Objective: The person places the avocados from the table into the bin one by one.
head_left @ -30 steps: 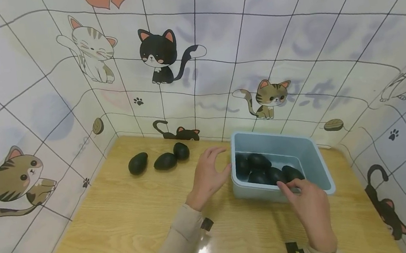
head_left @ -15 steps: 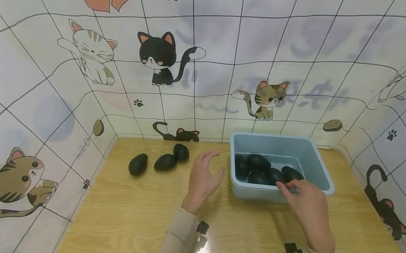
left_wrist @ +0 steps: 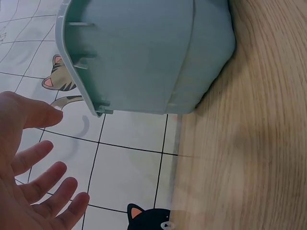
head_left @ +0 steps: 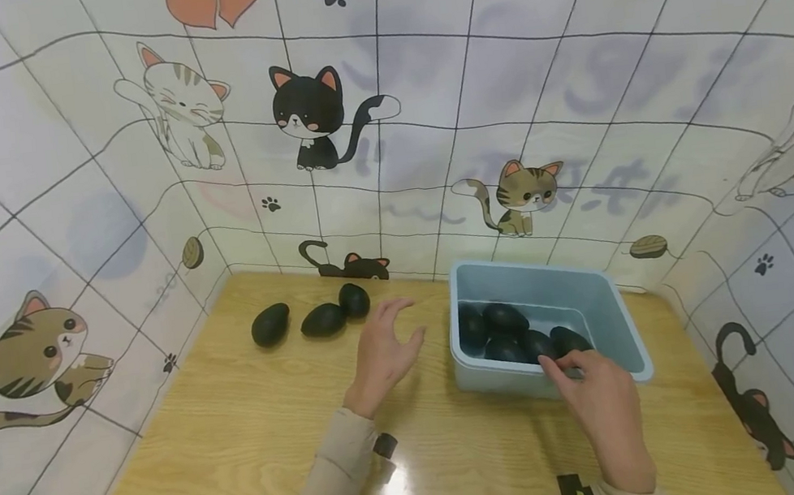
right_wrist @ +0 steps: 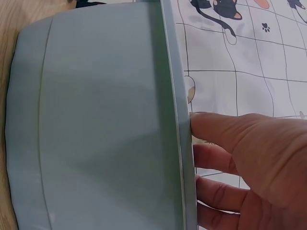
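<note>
A light blue plastic bin [head_left: 508, 380] stands on the table with several dark avocados [head_left: 505, 319] inside. My right hand [head_left: 605, 410] is at its near rim, thumb and fingertips pinching the edge. In the right wrist view, the thumb [right_wrist: 216, 128] meets the rim while the other fingers go behind it. To the left of the bin, my left hand [head_left: 377, 356] hovers with fingers spread and loosely bent, holding nothing. Further left on the table lie a single avocado [head_left: 271, 325] and a pair close together, one avocado [head_left: 324, 320] beside another avocado [head_left: 355, 300].
The wooden table [head_left: 243, 445] runs up to walls [head_left: 414, 74] covered in a cat-print grid sheet on the back and both sides. A black patch [head_left: 385, 446] sits by the left sleeve, and another black piece [head_left: 570, 487] by the right sleeve.
My left hand has moved left, away from the bin's side and toward the loose avocados. My right hand stays at the near rim, and the avocados have not moved.
</note>
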The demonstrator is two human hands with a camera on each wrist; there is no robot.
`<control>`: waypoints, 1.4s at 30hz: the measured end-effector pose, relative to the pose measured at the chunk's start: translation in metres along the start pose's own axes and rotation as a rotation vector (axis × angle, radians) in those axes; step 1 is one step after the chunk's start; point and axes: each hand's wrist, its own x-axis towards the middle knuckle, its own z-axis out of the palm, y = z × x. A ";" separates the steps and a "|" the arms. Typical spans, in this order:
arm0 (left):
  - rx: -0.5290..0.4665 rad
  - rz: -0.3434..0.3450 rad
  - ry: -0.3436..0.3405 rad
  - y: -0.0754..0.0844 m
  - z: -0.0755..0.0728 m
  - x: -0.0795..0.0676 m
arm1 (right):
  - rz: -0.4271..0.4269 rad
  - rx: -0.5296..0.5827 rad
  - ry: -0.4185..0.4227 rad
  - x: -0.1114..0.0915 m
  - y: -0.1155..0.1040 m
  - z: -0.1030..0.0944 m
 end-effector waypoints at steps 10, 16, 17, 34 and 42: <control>0.019 -0.007 0.011 -0.013 -0.003 -0.001 | -0.070 0.038 0.016 0.006 0.005 0.008; 0.019 -0.013 0.029 -0.021 -0.001 -0.003 | -0.096 0.027 0.030 0.005 0.004 0.009; 0.015 -0.017 0.026 -0.022 -0.001 -0.004 | -0.109 0.015 0.040 0.004 0.003 0.008; 0.006 -0.086 0.019 -0.040 -0.006 -0.013 | -0.134 -0.034 0.086 -0.008 -0.004 -0.002; 0.011 -0.072 0.024 -0.043 -0.007 -0.013 | -0.185 -0.013 0.175 -0.004 -0.006 0.004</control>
